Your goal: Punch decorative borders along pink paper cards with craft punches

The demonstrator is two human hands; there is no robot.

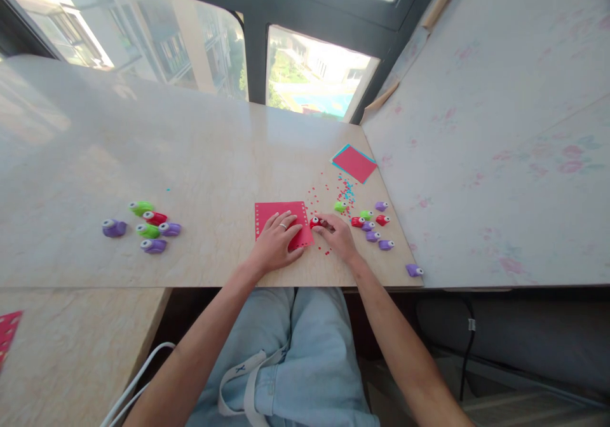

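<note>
Paper: red card sheet (281, 218) lies flat at frame centre, long axis left to right.
Left hand (276, 241): spread open, pressing the sheet.
Right hand (336, 233): clasping small red punch (315, 222) at the sheet's right edge.
Nearer hand: right.

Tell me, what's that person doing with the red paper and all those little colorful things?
A person sits at a table. Their left hand lies flat on a red paper sheet that has small holes along its top and left edges. Their right hand presses a small red punch at the sheet's right edge. More punches sit beside that hand, another group of punches lies far left, and tiny paper bits are scattered around.
</note>
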